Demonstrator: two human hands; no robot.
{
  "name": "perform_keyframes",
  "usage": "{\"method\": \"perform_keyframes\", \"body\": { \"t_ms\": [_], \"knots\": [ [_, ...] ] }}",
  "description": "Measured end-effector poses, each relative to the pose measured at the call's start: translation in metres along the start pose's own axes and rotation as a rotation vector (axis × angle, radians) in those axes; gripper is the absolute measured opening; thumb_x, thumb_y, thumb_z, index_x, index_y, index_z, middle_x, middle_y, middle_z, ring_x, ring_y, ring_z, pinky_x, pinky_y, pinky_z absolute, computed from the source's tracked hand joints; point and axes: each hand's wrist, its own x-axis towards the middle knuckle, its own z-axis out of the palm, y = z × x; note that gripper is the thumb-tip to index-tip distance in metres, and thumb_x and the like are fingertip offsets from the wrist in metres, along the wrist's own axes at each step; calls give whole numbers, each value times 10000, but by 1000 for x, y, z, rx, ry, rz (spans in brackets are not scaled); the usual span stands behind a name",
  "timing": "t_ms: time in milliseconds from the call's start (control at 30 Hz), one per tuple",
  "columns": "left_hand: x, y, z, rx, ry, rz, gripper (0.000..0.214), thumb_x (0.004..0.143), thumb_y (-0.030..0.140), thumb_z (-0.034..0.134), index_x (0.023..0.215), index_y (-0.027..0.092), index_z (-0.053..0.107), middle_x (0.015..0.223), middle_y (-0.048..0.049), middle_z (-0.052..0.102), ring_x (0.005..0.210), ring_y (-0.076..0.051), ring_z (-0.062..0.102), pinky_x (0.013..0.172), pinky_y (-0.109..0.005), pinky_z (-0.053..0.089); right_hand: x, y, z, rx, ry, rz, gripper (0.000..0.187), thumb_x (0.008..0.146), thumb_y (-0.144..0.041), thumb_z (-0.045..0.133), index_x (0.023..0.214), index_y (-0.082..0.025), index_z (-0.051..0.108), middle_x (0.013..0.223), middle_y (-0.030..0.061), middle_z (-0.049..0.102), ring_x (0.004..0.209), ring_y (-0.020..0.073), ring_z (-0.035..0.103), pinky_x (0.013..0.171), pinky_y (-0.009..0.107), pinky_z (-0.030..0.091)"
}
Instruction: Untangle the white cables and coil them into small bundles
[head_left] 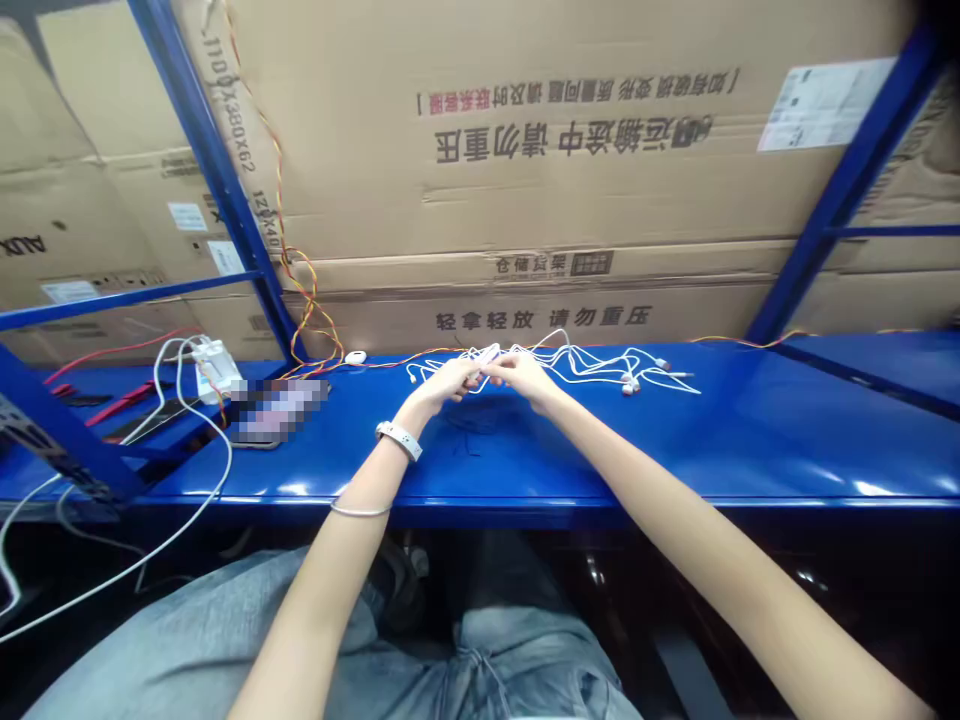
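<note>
White wired earphones [592,368] lie in a loose tangle along the back of the blue shelf, their cords reaching to both sides of my hands. My left hand [448,382] is closed, its fingers bent round a part of the white cord. Beside it, the thumb and fingers of my right hand [521,376] pinch the cord close to my left fingertips. Earbuds and a plug end rest on the shelf to the right of my right hand. My fingers hide the gripped stretch of cord.
A phone [281,412], blurred out, lies on the shelf [750,440] at left, beside a white charger [217,370] with cables hanging over the front edge. Blue posts [214,170] frame large cardboard boxes [525,200] behind. Thin red-yellow wires [307,310] hang at the left post.
</note>
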Motion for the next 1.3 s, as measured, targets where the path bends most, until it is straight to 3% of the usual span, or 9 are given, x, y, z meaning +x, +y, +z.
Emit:
{"method": "perform_keyframes", "body": {
  "t_ms": [100,167,200,367,467,667,867,1067,1300],
  "knots": [
    [-3,3,-3,-6,-4,1,293,870,422,472,765,156,535,612,52,283,484,-57,172,443,-213,90,5,0,-8,-26,165,-41,381,697,-513,671,605,-156,574,581,-4,535,592,122,457,588,262,347],
    [-8,6,-4,-21,-84,3,300,858,421,499,712,160,481,615,46,305,490,-55,189,446,-213,99,7,-1,-17,5,282,-99,341,732,-498,646,710,-162,599,651,-2,562,638,130,484,618,260,372],
    [-11,8,-3,-30,-147,0,307,854,422,511,701,158,475,615,43,310,494,-55,200,448,-213,111,7,-3,-22,31,270,-136,306,751,-468,635,799,-166,624,717,6,596,687,139,516,650,260,394],
    [-22,18,2,-78,-426,7,328,848,445,547,713,150,504,590,53,271,508,-61,215,459,-212,146,2,-11,-37,91,-263,-227,305,764,-306,616,1037,-193,693,1101,55,672,1013,195,587,879,311,437],
    [-24,20,2,-108,-455,27,343,838,457,566,698,157,479,588,58,247,509,-61,197,461,-217,142,0,-10,-36,31,-396,-194,295,748,-288,628,1006,-176,715,1112,68,675,1024,208,594,902,328,441],
    [-19,16,-4,-157,-278,105,372,823,516,563,738,165,475,613,57,238,502,-58,176,461,-223,110,6,2,-26,-38,-207,-221,254,752,-363,644,866,-144,701,862,53,700,831,181,622,803,304,465],
    [-7,5,-6,-116,-80,177,368,844,515,528,746,168,452,604,65,260,484,-49,178,461,-205,121,4,-1,-13,-280,-103,-240,243,831,-291,523,870,-124,696,524,-18,564,509,125,517,591,240,400],
    [5,-7,-2,57,117,230,325,915,454,433,787,161,490,618,41,396,497,-68,305,475,-205,232,3,-2,-6,-591,5,-362,245,866,-170,482,829,-127,720,702,61,690,640,155,586,660,242,380],
    [14,-14,0,626,305,309,294,969,323,351,827,161,552,824,-59,623,791,-169,573,726,-268,415,-2,-1,-5,-836,-10,-371,273,899,-181,479,955,-175,747,888,107,735,764,204,634,711,265,373]
  ]
}}
